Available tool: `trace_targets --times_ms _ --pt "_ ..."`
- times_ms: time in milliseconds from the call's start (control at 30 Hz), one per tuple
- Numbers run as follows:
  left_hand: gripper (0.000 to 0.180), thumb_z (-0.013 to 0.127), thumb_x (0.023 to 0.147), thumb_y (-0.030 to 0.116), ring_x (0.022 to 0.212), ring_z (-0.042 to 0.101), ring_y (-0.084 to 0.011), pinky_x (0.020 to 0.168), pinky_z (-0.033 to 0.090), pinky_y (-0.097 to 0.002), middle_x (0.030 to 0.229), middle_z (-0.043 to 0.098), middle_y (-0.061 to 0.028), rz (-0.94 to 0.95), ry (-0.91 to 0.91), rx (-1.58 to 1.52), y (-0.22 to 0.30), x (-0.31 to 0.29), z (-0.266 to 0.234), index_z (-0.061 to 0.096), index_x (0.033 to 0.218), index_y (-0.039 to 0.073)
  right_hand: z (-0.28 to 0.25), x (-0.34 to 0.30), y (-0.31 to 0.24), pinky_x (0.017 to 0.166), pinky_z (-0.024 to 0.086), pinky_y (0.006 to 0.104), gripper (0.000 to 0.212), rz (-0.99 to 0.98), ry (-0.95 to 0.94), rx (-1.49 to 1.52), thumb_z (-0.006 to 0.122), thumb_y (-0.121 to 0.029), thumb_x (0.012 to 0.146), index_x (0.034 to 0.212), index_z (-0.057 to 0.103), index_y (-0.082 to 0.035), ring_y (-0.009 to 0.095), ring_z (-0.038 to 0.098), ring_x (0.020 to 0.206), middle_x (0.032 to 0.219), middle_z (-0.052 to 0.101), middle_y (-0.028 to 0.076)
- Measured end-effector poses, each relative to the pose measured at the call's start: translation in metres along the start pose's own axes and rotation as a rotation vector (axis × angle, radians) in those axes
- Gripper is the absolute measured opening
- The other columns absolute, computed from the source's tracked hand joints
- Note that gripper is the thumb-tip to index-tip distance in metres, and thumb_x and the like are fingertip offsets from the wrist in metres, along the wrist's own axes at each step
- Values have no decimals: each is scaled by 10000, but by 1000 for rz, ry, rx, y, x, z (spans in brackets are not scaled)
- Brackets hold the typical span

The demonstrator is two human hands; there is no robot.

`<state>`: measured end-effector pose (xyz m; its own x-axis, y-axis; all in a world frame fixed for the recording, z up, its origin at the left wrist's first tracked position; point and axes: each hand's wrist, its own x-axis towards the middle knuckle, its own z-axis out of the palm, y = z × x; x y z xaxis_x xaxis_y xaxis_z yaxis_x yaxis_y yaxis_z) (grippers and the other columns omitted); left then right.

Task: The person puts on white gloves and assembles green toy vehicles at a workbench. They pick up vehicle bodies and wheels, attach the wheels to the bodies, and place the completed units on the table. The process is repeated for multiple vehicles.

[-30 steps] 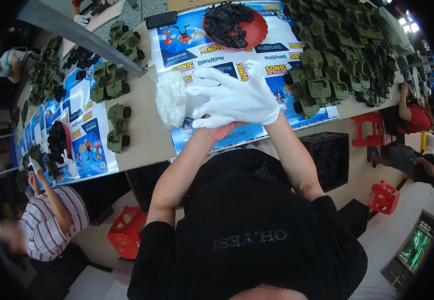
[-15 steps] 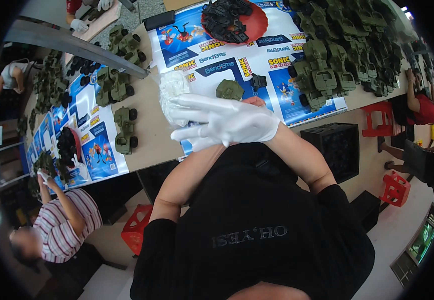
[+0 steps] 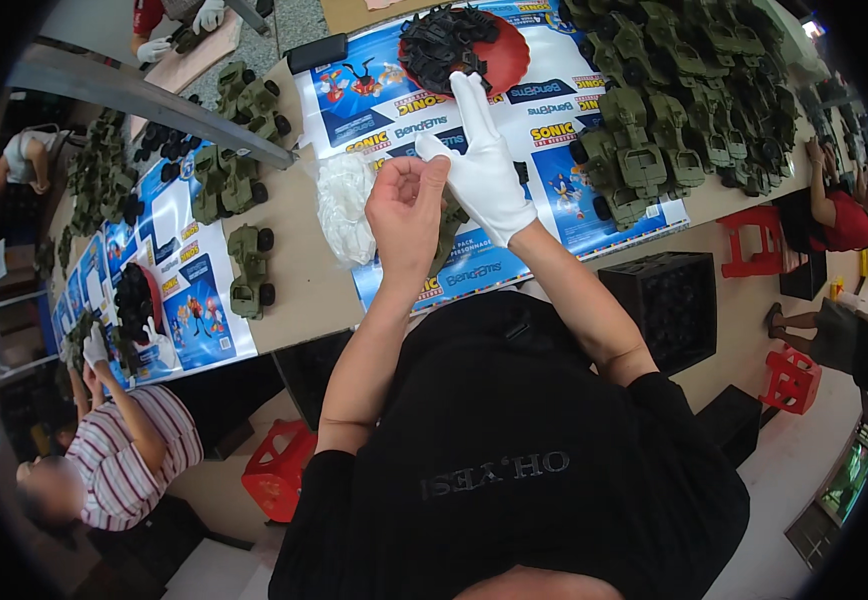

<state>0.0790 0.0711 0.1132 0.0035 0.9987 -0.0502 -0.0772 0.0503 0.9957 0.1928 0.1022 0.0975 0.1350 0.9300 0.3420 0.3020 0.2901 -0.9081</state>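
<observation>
A white glove [image 3: 494,190] covers my right hand [image 3: 486,170], whose fingers stretch toward the far side of the table. My bare left hand [image 3: 406,215] has its fingers curled and its thumb pressed against the glove near the right thumb. It appears to pinch the glove's fabric there, though the fingertips are partly hidden. Behind my hands lies an olive-green plastic part [image 3: 448,232], mostly covered. A small black part [image 3: 521,172] peeks out beside the glove. Left of my hands rests a crumpled white bundle [image 3: 342,205] in clear plastic.
A red dish [image 3: 507,62] with black parts [image 3: 444,45] stands at the back. Many olive toy vehicles [image 3: 654,140] crowd the right; others [image 3: 250,270] stand left. A black case [image 3: 316,53] and metal bar [image 3: 154,105] are farther off. Co-worker in stripes [image 3: 139,450] sits left; black crate [image 3: 659,300] stands right.
My hands have uncrossed. The gloved right hand has swung from pointing left to pointing away, and my bare left hand has come out from beneath it, now curled against the glove.
</observation>
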Motion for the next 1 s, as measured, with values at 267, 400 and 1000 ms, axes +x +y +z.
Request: trace_targets --times_ms 267,400,1000 --pt "221 646 919 212 734 571 -84 661 444 -243 820 643 -32 156 204 -193 2 15 -3 666 921 -9 -16 -4 -13 1112 265 397 793 -67 16 -148 745 -210 773 1394 339 68 390 303 1374 1434 354 291" --pt "220 644 921 204 708 560 -92 643 450 -224 782 624 -43 237 175 -184 -1 7 9 635 888 -14 -12 -4 2 1098 253 465 896 -203 95 -322 769 -347 730 1396 333 64 417 327 1343 1409 349 330" --pt "195 625 891 128 479 412 -104 466 320 -274 596 501 -47 435 -321 508 7 -21 13 585 754 -6 -21 1 13 1071 322 407 933 149 48 44 771 -245 705 1453 272 7 425 337 1345 1420 291 381"
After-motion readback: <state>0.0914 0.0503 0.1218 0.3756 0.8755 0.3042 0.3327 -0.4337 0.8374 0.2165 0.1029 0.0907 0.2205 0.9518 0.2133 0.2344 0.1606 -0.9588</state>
